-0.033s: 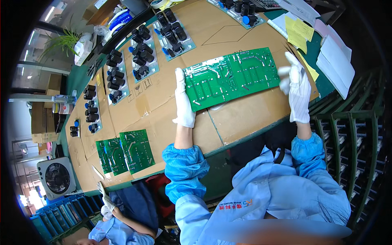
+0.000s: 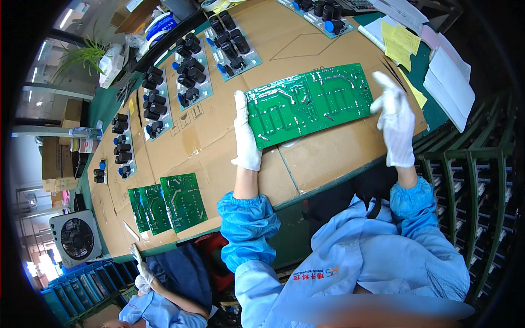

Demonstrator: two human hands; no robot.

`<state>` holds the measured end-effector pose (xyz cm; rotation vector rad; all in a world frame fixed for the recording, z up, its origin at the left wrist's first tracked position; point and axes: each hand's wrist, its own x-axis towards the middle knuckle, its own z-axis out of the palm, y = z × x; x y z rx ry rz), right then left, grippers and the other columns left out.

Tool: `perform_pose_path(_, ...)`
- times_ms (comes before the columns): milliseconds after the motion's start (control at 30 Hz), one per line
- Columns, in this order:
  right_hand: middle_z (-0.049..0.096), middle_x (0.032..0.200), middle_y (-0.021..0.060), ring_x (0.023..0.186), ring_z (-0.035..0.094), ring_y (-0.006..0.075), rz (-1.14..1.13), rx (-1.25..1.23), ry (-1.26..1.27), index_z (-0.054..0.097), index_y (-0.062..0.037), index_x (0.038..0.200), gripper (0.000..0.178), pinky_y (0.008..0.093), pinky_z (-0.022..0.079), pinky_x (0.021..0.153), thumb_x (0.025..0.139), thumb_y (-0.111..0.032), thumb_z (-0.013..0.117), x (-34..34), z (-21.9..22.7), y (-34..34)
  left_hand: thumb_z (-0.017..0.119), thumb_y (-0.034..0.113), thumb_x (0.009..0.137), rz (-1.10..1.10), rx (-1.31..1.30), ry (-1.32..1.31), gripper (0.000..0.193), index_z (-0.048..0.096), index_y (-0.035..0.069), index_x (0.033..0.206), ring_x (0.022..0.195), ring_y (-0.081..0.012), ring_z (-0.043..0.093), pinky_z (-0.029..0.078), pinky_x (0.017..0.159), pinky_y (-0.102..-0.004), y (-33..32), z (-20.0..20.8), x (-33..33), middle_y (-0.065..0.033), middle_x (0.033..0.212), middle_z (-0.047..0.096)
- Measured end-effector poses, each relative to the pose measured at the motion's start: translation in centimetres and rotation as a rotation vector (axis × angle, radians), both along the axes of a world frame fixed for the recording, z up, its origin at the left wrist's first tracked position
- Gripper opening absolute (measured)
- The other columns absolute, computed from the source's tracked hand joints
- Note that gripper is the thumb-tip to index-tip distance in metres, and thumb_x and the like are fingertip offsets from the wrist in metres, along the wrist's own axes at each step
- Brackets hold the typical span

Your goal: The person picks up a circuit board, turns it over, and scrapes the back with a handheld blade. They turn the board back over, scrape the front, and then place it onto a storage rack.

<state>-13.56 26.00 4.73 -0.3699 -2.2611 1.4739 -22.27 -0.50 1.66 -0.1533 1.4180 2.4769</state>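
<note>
A green circuit board (image 2: 309, 106) is tilted above the cardboard, its solder side with silvery tracks facing up. My left hand (image 2: 248, 134), in a white glove, grips the board's left edge. Just off the right edge is my right hand (image 2: 395, 121), also gloved, with fingers apart and nothing visible in them. More green boards (image 2: 183, 202) lie solder side up at the left front of the table. Toward the back stand several boards with black cylindrical parts upward, one of them (image 2: 234, 46) behind the held board.
Cardboard (image 2: 219, 158) covers the green table. Papers and yellow notes (image 2: 402, 44) lie at the back right. Dark green racks (image 2: 465, 202) stand at the right. A co-worker's gloved hand (image 2: 143, 270) is at the lower left, near a fan (image 2: 76, 238).
My right hand has turned slightly and its fingers have shifted beside the board's right edge. My left hand and the board stay nearly where they were.
</note>
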Motion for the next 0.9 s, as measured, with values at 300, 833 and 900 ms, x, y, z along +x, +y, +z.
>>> perform_pose_path(300, 0.058, 0.091, 0.008, 0.081, 0.059, 0.0241, 0.446, 0.682, 0.248, 0.063, -0.0071, 0.113, 0.031, 0.0337, 0.05, 0.066, 0.086, -0.022, 0.067, -0.1, -1.2, -8.3, 0.048, 0.05, 0.098, 0.053, -0.03, 0.019, 0.052, 0.057, 0.006, 0.124, 0.101, -0.0163, 0.064, 0.052, 0.088, -0.0298, 0.1, -0.7, -0.2, -0.0074, 0.116, 0.063)
perform_pose_path(833, 0.054, 0.084, 0.0049, 0.076, 0.055, 0.0206, 0.372, 0.844, 0.379, 0.064, -0.0086, 0.116, 0.036, 0.0317, 0.047, 0.059, 0.081, -0.016, 0.065, -1.8, -3.8, -8.8, 0.05, 0.051, 0.097, 0.081, -0.065, 0.023, 0.053, 0.055, 0.008, 0.126, 0.101, -0.0166, 0.064, 0.053, 0.088, -0.0307, -0.5, -2.8, -0.9, -0.0073, 0.116, 0.063)
perform_pose_path(900, 0.054, 0.084, 0.005, 0.076, 0.056, 0.0207, 0.36, 0.85, 0.417, 0.064, -0.0095, 0.116, 0.036, 0.0318, 0.047, 0.059, 0.08, -0.015, 0.065, -1.8, -3.7, -8.9, 0.05, 0.051, 0.096, 0.077, -0.064, 0.026, 0.053, 0.055, 0.008, 0.126, 0.102, -0.0166, 0.064, 0.053, 0.088, -0.031, -0.5, -2.9, -0.9, -0.0074, 0.116, 0.063)
